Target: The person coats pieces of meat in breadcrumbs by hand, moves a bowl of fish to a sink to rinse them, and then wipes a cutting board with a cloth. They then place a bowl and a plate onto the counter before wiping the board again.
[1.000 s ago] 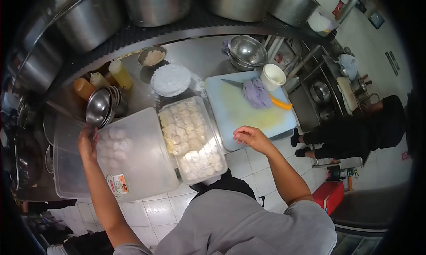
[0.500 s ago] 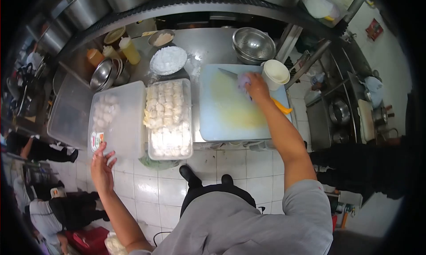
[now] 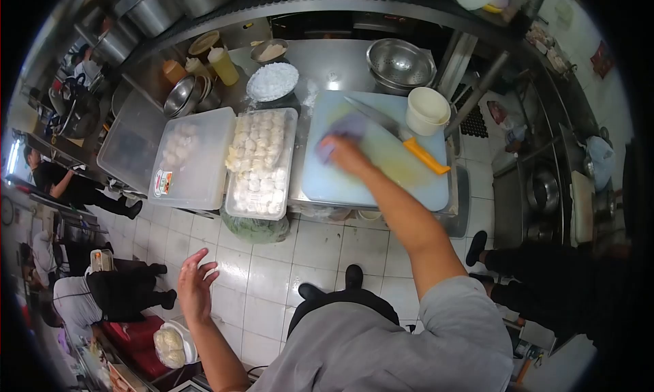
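My right hand (image 3: 346, 155) is closed on a purple cloth (image 3: 349, 127), pressing it on the left half of a pale blue cutting board (image 3: 327, 191). Motion blurs both. A knife with a yellow handle (image 3: 426, 155) lies across the board's right side, its blade pointing to the far left. My left hand (image 3: 196, 286) hangs in the air over the floor, holding nothing, fingers loosely apart. Beyond it is a lidded plastic container (image 3: 197, 184), with pale round pieces showing through. Beside that stands an uncovered container (image 3: 289, 153) full of whitish, dumpling-like pieces in rows.
A white tub (image 3: 428, 112) stands at the board's far right corner, near a steel colander (image 3: 402, 63). Behind the containers are a plate of white powder (image 3: 272, 82), steel bowls (image 3: 182, 95) and squeeze bottles (image 3: 223, 66). Other people stand at left and right.
My right hand has swept the cloth left and nearer across the board, uncovering the knife. My left hand has drawn back from the lidded container. The camera view has shifted.
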Demonstrator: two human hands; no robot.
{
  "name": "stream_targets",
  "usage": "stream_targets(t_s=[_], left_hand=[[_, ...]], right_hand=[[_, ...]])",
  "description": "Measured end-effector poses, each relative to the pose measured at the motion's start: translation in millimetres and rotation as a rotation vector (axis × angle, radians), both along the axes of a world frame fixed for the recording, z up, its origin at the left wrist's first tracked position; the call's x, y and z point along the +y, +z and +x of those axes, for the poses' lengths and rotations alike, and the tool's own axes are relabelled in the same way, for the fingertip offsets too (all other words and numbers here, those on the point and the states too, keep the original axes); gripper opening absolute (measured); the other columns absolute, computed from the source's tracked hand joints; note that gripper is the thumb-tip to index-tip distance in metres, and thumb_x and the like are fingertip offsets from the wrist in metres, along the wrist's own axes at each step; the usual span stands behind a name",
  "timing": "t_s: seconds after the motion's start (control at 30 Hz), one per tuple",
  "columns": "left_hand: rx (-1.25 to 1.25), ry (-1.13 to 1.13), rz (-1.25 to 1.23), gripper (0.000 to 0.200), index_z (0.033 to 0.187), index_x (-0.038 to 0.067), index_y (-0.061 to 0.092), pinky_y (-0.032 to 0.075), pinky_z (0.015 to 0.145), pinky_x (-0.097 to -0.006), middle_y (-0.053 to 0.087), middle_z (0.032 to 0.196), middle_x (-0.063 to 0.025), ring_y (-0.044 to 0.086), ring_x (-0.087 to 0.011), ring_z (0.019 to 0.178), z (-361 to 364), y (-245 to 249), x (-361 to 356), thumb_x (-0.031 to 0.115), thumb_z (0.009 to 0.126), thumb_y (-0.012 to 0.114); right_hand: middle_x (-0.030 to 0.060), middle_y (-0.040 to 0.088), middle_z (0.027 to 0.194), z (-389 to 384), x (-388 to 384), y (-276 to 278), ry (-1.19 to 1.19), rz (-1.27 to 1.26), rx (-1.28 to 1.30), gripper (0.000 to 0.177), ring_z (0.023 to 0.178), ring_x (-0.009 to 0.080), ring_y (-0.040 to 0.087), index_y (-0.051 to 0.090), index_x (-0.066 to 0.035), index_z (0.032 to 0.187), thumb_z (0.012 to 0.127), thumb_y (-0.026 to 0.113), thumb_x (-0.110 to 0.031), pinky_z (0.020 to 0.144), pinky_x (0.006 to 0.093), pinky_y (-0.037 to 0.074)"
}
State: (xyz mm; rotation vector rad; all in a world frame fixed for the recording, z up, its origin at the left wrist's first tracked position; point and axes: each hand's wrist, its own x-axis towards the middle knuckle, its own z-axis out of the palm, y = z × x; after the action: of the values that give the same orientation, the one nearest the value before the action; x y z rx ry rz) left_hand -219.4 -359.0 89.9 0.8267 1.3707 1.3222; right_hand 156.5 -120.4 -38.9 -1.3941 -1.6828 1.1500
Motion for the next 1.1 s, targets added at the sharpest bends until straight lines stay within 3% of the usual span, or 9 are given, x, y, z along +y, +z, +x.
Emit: stream_targets(t_s=[0.03,0.1,0.33,0.4,0.5,0.8,0.97,1.03,1.1], left_hand=[[-0.008,-0.031,-0.013,0.030,0.113,0.002,0.055,0.052,0.071,-0.0299,0.056,0.121,-0.0146,0.061,-0.0191,0.089,10,-3,6,0.025,0.094,0.051],[0.011,-0.110,-0.059,0.029,0.113,0.002,0.056,0.051,0.073,-0.0286,0.057,0.119,-0.0125,0.062,-0.0179,0.089,37,-3,15,0.025,0.094,0.052],[0.229,-0.329,-0.150,0.032,0.116,0.002,0.057,0.049,0.077,-0.0289,0.060,0.113,-0.0083,0.061,-0.0153,0.092,44,-38,-9,0.024,0.093,0.053],[0.202,-0.315,-0.235,0.032,0.115,0.002,0.057,0.049,0.077,-0.0290,0.060,0.111,-0.0078,0.061,-0.0153,0.092,33,-54,-27,0.024,0.093,0.054],[0.151,-0.297,-0.329,0.031,0.113,0.002,0.058,0.049,0.077,-0.0292,0.061,0.109,-0.0068,0.061,-0.0156,0.091,19,-76,-48,0.025,0.092,0.055],[0.220,-0.447,-0.297,0.028,0.112,0.001,0.058,0.048,0.074,-0.0265,0.059,0.107,-0.0075,0.062,-0.0151,0.090,5,-142,-75,0.021,0.092,0.055],[0.107,-0.481,-0.394,0.027,0.108,0.000,0.060,0.048,0.075,-0.0278,0.060,0.105,-0.0104,0.062,-0.0183,0.088,-4,-209,-92,0.021,0.091,0.058],[0.225,-0.554,-0.270,0.028,0.107,0.001,0.060,0.048,0.074,-0.0289,0.060,0.103,-0.0121,0.062,-0.0204,0.085,1,-243,-91,0.021,0.089,0.060],[0.318,-0.616,-0.204,0.028,0.106,0.000,0.060,0.048,0.074,-0.0292,0.060,0.103,-0.0127,0.062,-0.0211,0.084,8,-258,-85,0.021,0.088,0.060]], right_hand=[[0.0151,0.065,0.091,-14,-9,-26,0.112,0.391,-0.064,0.029,0.087,0.0289,0.062,0.061,-0.010,0.100,0.076,0.048,0.002,0.077,0.0374,0.049],[0.0059,0.058,0.078,-32,-43,-8,0.260,0.067,-0.017,0.035,0.066,0.0127,0.053,0.060,-0.018,0.104,0.078,0.048,0.004,0.061,0.0292,0.044],[0.0036,0.060,0.084,16,-76,5,-0.121,0.056,0.656,0.036,0.067,0.0099,0.056,0.058,-0.010,0.110,0.079,0.044,0.002,0.059,0.0228,0.047],[0.0110,0.060,0.104,53,-85,67,-0.290,-0.166,0.009,0.033,0.086,0.0183,0.061,0.056,-0.010,0.114,0.083,0.048,-0.004,0.075,0.0299,0.051],[0.0162,0.052,0.123,88,-59,-52,-0.282,0.631,-0.662,0.033,0.108,0.0277,0.053,0.055,-0.012,0.118,0.085,0.051,-0.010,0.091,0.0378,0.045],[0.0096,0.061,0.106,99,-201,25,-0.050,-0.072,-0.161,0.046,0.105,0.0213,0.055,0.063,-0.007,0.103,0.066,0.039,0.008,0.095,0.0290,0.039],[0.0122,0.058,0.115,96,-165,76,-0.443,0.323,-0.431,0.044,0.110,0.0215,0.053,0.059,-0.007,0.113,0.073,0.043,0.004,0.098,0.0319,0.037],[0.0152,0.057,0.121,80,-134,70,-0.364,0.693,-0.974,0.039,0.112,0.0271,0.054,0.057,-0.007,0.117,0.079,0.051,-0.001,0.096,0.0340,0.039],[0.0169,0.056,0.121,40,-140,65,-0.353,0.738,-0.942,0.034,0.113,0.0312,0.052,0.058,-0.007,0.116,0.082,0.055,-0.006,0.096,0.0362,0.040]])
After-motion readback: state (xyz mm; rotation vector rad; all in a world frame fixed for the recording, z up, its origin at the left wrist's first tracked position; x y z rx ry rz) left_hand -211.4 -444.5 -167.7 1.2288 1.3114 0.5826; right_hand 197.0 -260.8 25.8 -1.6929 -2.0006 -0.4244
